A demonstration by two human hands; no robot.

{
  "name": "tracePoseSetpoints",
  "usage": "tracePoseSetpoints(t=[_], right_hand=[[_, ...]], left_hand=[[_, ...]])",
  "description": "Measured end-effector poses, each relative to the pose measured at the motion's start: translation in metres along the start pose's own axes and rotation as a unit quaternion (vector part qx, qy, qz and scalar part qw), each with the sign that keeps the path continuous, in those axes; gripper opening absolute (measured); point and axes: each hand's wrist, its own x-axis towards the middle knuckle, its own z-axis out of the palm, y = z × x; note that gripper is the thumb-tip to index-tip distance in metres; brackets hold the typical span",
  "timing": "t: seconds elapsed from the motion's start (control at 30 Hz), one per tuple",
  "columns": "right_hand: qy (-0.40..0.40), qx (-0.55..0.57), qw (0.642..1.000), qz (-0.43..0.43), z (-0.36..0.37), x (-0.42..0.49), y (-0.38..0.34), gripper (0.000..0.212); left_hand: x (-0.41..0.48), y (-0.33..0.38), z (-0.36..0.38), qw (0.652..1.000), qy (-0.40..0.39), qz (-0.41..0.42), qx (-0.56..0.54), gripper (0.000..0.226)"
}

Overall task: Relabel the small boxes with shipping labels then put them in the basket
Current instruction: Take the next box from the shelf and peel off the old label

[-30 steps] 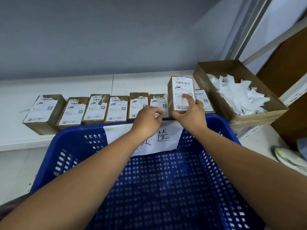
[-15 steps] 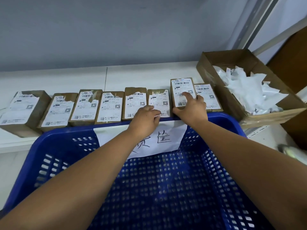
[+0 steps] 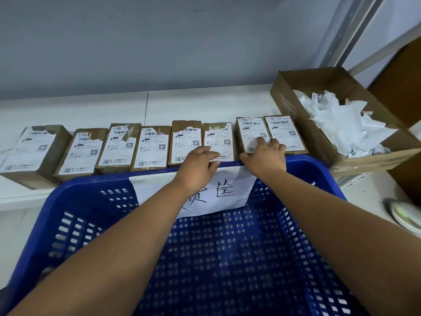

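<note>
Several small brown boxes with white shipping labels lie in a row on the white shelf [image 3: 205,106]. My right hand [image 3: 265,153] grips the second small box from the right [image 3: 249,131], which lies flat, with fingers on its label and the thumb at its near left corner. My left hand [image 3: 200,166] has its fingers curled at the near edge of the box to the left [image 3: 217,137], where thumb and forefinger pinch its shipping label [image 3: 218,145]. The blue basket [image 3: 91,201] stands in front of the row under both arms, with nothing visible in it.
An open cardboard box [image 3: 296,87] full of crumpled white label backing [image 3: 341,126] sits at the right end of the shelf. A white paper sign [image 3: 227,192] hangs on the basket's far wall. A grey wall rises behind the shelf.
My right hand has tipped the box it held upright down flat into the row. My left hand has stayed at the neighbouring box's near edge.
</note>
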Motion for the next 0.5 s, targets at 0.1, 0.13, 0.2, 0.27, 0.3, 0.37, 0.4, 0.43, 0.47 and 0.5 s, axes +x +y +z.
tracePoseSetpoints(t=[0.1, 0.13, 0.2, 0.27, 0.3, 0.37, 0.4, 0.43, 0.47, 0.5], right_hand=[[0.014, 0.016, 1.0, 0.0, 0.0, -0.002, -0.004, 0.061], [0.039, 0.034, 0.999, -0.014, 0.001, -0.005, -0.006, 0.058], [0.11, 0.05, 0.99, -0.074, 0.003, -0.01, -0.013, 0.05], [0.111, 0.065, 0.983, -0.133, 0.008, -0.011, -0.02, 0.043], [0.08, 0.088, 0.983, -0.14, 0.008, -0.011, -0.025, 0.042], [0.012, 0.106, 0.986, -0.126, 0.006, -0.011, -0.034, 0.042], [-0.011, 0.093, 0.989, -0.113, 0.004, -0.01, -0.039, 0.043], [-0.029, 0.072, 0.992, -0.098, 0.003, -0.01, -0.044, 0.044], [-0.04, 0.055, 0.994, -0.088, 0.002, -0.009, -0.048, 0.045], [-0.047, 0.049, 0.994, -0.079, 0.001, -0.009, -0.051, 0.047]], left_hand=[[-0.001, -0.001, -0.004, 0.999, 0.01, -0.005, -0.038, 0.038], [0.0, -0.002, -0.005, 0.999, 0.019, -0.01, -0.048, 0.039], [0.001, -0.002, -0.004, 0.997, 0.047, -0.036, -0.056, 0.041], [0.003, -0.001, 0.001, 0.994, 0.077, -0.068, -0.044, 0.04], [0.005, 0.0, 0.004, 0.992, 0.088, -0.08, -0.036, 0.038], [0.006, 0.002, 0.007, 0.99, 0.1, -0.097, -0.023, 0.032], [0.007, 0.002, 0.008, 0.989, 0.101, -0.101, -0.021, 0.029], [0.007, 0.002, 0.009, 0.989, 0.101, -0.103, -0.019, 0.027], [0.008, 0.002, 0.009, 0.99, 0.098, -0.103, -0.018, 0.027], [0.008, 0.001, 0.009, 0.99, 0.096, -0.103, -0.019, 0.026]])
